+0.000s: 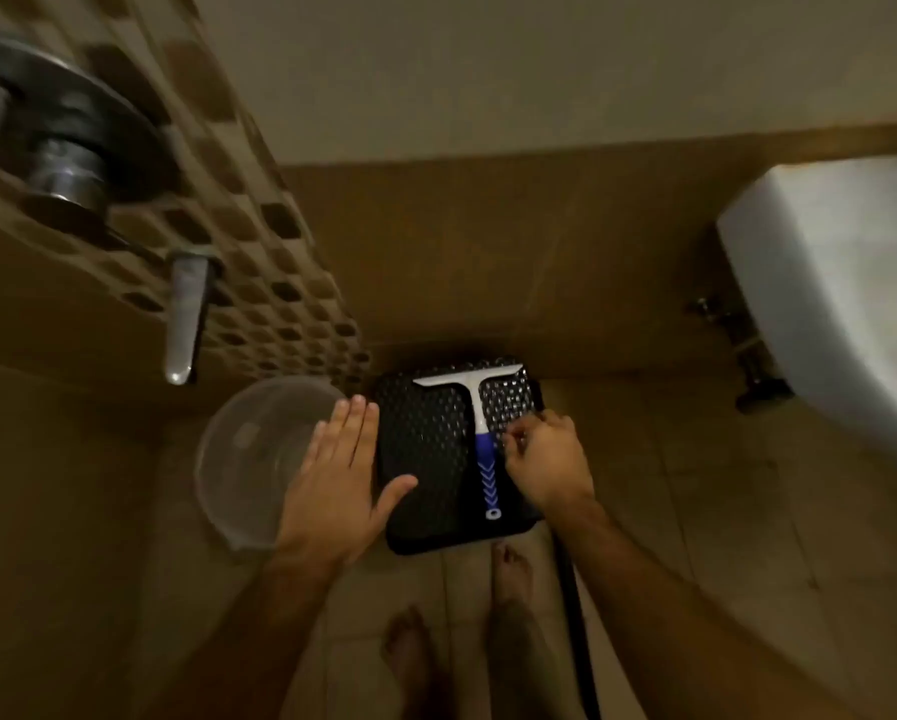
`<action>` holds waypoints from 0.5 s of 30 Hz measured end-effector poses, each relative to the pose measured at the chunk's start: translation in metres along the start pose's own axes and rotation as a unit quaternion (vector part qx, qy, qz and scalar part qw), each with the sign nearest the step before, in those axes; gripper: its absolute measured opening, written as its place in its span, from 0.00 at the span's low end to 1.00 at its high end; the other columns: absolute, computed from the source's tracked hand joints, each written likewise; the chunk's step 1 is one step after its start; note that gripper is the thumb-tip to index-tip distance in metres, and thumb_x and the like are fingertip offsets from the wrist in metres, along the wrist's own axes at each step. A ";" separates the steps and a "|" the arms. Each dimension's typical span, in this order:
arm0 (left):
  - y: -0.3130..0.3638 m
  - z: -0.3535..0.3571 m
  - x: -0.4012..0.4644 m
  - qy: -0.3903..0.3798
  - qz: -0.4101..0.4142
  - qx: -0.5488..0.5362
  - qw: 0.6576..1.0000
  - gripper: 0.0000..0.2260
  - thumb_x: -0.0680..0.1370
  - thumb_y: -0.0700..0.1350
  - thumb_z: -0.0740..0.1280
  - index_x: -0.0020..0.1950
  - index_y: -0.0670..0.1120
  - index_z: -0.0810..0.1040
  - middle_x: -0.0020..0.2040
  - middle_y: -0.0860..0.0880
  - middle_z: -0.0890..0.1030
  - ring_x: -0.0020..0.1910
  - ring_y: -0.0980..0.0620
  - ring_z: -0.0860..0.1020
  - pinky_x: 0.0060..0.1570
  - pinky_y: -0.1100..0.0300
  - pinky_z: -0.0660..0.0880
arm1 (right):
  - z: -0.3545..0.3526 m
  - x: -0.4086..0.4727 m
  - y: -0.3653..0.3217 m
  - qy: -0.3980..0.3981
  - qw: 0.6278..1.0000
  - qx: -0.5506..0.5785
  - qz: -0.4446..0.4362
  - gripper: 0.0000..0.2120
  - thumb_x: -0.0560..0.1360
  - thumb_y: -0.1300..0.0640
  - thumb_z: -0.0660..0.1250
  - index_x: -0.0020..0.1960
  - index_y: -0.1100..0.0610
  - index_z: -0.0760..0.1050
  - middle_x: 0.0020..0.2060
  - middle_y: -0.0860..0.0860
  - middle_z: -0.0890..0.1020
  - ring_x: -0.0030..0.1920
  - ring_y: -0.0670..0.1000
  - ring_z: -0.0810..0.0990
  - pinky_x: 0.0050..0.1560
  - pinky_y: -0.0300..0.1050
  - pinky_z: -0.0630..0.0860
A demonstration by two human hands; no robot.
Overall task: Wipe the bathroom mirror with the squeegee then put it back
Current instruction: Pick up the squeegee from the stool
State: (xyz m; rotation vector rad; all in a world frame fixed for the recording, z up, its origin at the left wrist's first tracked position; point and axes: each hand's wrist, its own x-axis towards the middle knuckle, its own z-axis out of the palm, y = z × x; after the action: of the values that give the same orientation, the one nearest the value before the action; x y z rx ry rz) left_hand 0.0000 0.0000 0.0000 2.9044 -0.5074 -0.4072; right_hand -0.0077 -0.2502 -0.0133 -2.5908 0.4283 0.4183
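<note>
A squeegee [480, 415] with a white T-shaped head and a blue handle lies on a black perforated stool [425, 449] on the bathroom floor. My right hand [545, 459] hovers just to the right of the handle, fingers curled at its upper part; whether they touch it is unclear. My left hand [345, 475] is flat with fingers spread, over the stool's left edge and holding nothing. No mirror is in view.
A clear plastic bowl [251, 459] sits on the floor left of the stool. A white washbasin [831, 283] hangs at the right with its pipes below. A metal tap [183, 319] juts from the mosaic-tiled wall at the left. My bare feet [508, 574] stand below the stool.
</note>
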 end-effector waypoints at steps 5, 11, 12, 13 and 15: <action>0.009 0.048 0.018 -0.016 0.015 0.011 1.000 0.41 0.77 0.70 0.42 0.78 0.41 0.57 0.78 0.43 0.57 0.78 0.48 0.52 0.75 0.51 0.47 | 0.056 0.018 0.019 -0.061 0.992 0.068 0.083 0.13 0.76 0.49 0.65 0.57 0.54 0.77 0.55 0.54 0.79 0.54 0.55 0.78 0.55 0.45 0.75; 0.014 0.091 0.026 -0.012 0.001 -0.026 1.000 0.40 0.77 0.70 0.44 0.78 0.42 0.55 0.79 0.44 0.55 0.79 0.48 0.50 0.76 0.48 0.51 | 0.113 0.037 0.029 -0.065 0.973 0.160 0.155 0.24 0.71 0.41 0.69 0.61 0.53 0.74 0.54 0.53 0.82 0.54 0.55 0.81 0.57 0.54 0.78; 0.013 0.097 0.026 -0.013 -0.002 -0.027 1.000 0.40 0.77 0.70 0.43 0.79 0.42 0.54 0.79 0.44 0.54 0.79 0.49 0.49 0.76 0.48 0.51 | 0.117 0.040 0.028 -0.062 0.971 0.167 0.160 0.24 0.70 0.41 0.69 0.61 0.54 0.74 0.53 0.54 0.82 0.53 0.56 0.81 0.56 0.54 0.78; 0.013 0.100 0.027 -0.016 -0.007 -0.025 1.000 0.41 0.76 0.71 0.42 0.79 0.43 0.53 0.79 0.44 0.53 0.79 0.49 0.48 0.77 0.48 0.51 | 0.123 0.043 0.029 -0.059 0.969 0.173 0.168 0.24 0.70 0.42 0.70 0.60 0.55 0.75 0.53 0.54 0.82 0.53 0.57 0.81 0.56 0.53 0.78; 0.013 0.105 0.028 -0.018 -0.012 -0.027 0.999 0.41 0.76 0.71 0.43 0.79 0.43 0.53 0.79 0.44 0.53 0.79 0.49 0.48 0.76 0.48 0.51 | 0.130 0.048 0.029 -0.057 0.967 0.172 0.181 0.23 0.70 0.42 0.70 0.59 0.54 0.75 0.52 0.54 0.82 0.52 0.56 0.81 0.55 0.53 0.78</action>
State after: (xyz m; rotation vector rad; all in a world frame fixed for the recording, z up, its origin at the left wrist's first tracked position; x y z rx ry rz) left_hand -0.0094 -0.0338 -0.1040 2.8580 -0.4596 -0.4710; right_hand -0.0024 -0.2203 -0.1512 -2.1400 0.8572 0.5583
